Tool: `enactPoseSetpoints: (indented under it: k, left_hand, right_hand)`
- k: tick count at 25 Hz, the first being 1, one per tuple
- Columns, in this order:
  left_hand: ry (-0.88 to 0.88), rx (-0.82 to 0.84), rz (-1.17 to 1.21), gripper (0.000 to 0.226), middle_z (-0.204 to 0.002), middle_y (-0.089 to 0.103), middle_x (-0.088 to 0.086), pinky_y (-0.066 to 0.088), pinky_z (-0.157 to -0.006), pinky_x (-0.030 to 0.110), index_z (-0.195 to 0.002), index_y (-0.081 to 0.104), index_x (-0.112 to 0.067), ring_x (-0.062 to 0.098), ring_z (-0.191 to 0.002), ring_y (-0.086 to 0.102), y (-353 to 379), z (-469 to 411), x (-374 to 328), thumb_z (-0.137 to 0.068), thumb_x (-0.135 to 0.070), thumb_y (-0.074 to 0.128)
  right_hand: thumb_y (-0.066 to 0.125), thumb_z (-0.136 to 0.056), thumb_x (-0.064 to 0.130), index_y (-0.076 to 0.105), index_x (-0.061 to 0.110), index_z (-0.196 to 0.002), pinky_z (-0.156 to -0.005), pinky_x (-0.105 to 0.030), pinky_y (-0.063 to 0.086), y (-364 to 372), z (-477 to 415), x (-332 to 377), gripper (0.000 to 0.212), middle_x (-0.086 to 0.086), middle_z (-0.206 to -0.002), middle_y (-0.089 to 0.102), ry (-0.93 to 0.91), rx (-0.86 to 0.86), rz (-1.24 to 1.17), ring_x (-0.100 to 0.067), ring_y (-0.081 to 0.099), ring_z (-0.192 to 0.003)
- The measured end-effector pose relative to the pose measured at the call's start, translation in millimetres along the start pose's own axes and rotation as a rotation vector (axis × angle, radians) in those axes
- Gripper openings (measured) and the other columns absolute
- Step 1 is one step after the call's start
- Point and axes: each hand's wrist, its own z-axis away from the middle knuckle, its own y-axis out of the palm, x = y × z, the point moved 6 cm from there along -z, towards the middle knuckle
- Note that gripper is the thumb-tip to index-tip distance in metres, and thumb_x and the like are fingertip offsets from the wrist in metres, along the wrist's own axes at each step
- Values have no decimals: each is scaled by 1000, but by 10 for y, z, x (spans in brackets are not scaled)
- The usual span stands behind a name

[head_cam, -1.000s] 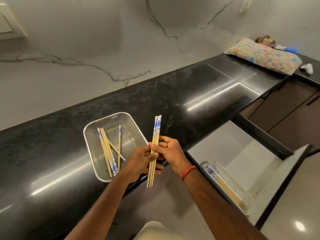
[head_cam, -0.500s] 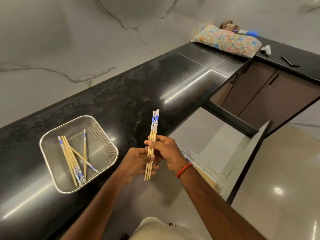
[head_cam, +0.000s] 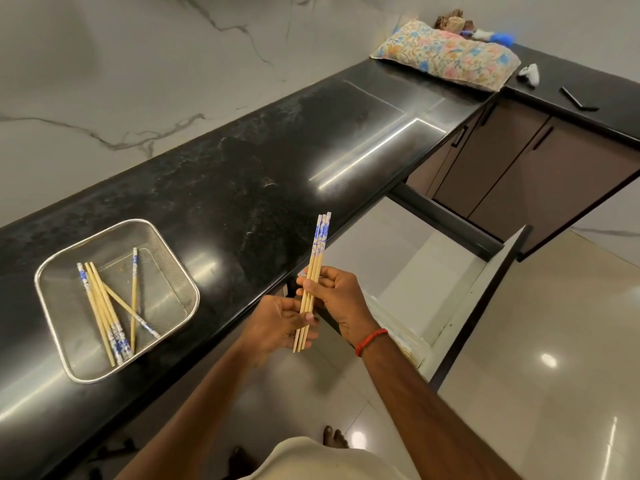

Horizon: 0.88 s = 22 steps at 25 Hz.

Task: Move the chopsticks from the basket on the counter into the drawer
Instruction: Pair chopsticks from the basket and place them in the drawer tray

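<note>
Both hands hold one bundle of chopsticks [head_cam: 313,282] off the front edge of the table [head_cam: 242,168], over bare floor [head_cam: 536,393], between the basket [head_cam: 180,271] and the open drawer [head_cam: 433,271]. Left hand [head_cam: 277,323] grip: fingers curled round the plain lower ends. Right hand [head_cam: 337,299] grip: closed on the mid-shaft, thumb and fingertips pinching. Bundle stands near upright, blue-patterned ends up, three or four sticks, can't count exactly. Risks: sticks are thin, smooth and loose against each other, so if one hand lets go during the handover to the drawer, one can slide out and drop to the floor, since nothing is under them. Ends look roughly even but not squared; an uneven bundle may catch on the drawer front or land crossed over the sticks already lying at the drawer's near side, mostly hidden behind the right wrist. More chopsticks [head_cam: 107,310] remain in the basket near the table's front edge, some crossed, so the job is partway done; reaching back carelessly could nudge the basket towards that edge.
</note>
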Motion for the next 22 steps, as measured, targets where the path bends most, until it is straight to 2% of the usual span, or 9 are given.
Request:
enactPoseSetpoints:
  k: [4, 6, 9, 13, 16, 19, 22]
  left_hand:
    - [29, -37, -58, 11, -86, 81, 12, 65, -64, 35, -98, 75, -6, 28, -79, 79, 119, -63, 134, -88, -10, 75]
    - [18, -43, -79, 12, -85, 81, 7, 64, -68, 34, -98, 76, -9, 22, -79, 79, 197, -94, 186, -86, -13, 77]
    - [17, -83, -129, 8, -82, 81, -9, 59, -72, 27, -94, 76, -24, 6, -81, 75, 259, -155, 198, -86, -24, 78]
    - [-2, -121, -74, 9, -95, 78, -3, 57, -74, 26, -96, 73, -24, 13, -91, 72, 268, -231, 213, -91, -31, 72]
    - [-23, -139, -67, 11, -91, 80, -6, 59, -75, 28, -97, 72, -24, 15, -90, 75, 283, -269, 241, -94, -33, 68]
    - [-56, -140, -79, 13, -87, 81, -10, 59, -73, 28, -99, 71, -26, 14, -89, 77, 308, -293, 314, -94, -37, 66]
    - [-74, -146, -96, 16, -89, 81, -11, 58, -70, 25, -100, 72, -25, 12, -88, 77, 331, -289, 386, -94, -39, 66]
  right_hand:
    - [68, -91, 8, 68, 5, -116, -88, -45, 60, -125, 12, -146, 25, -14, -103, 76, 20, 15, -24, -26, 75, -92]
    - [67, -91, 2, 66, 1, -119, -81, -37, 62, -272, -12, -168, 29, -13, -100, 75, 31, 25, -65, -21, 75, -85]
    - [65, -90, -3, 65, -2, -119, -72, -27, 63, -650, -120, -124, 29, -11, -94, 75, 3, -9, -70, -17, 74, -76]
    - [68, -89, 2, 67, 2, -118, -76, -31, 63, -1241, -311, -139, 29, -12, -99, 76, -46, -114, 67, -19, 76, -83]
    - [70, -89, 4, 70, 5, -115, -82, -39, 62, -1536, -434, -263, 27, -11, -99, 76, -66, -182, 182, -22, 76, -85]
    - [74, -87, 8, 74, 10, -107, -85, -37, 61, -1688, -540, -449, 20, -3, -90, 76, -95, -215, 404, -16, 74, -81]
    - [76, -85, 11, 76, 9, -101, -86, -34, 58, -1750, -617, -684, 16, -7, -89, 77, -114, -218, 618, -17, 71, -78]
